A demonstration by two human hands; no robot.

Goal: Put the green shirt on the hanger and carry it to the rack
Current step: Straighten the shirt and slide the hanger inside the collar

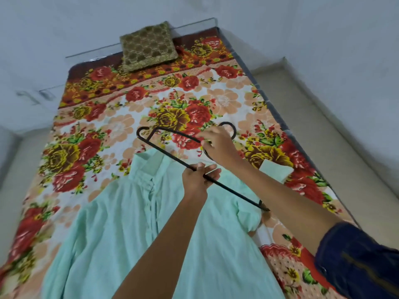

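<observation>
My left hand (197,180) grips the black hanger's (166,155) long bar, my right hand (218,143) pinches near its hook; the bar slants across the green shirt's (121,223) collar, shirt lengthwise on the bed (90,117).

home bedroom, bed (254,87) with floral bedsheet (133,117), cushion (148,46) against wall
</observation>
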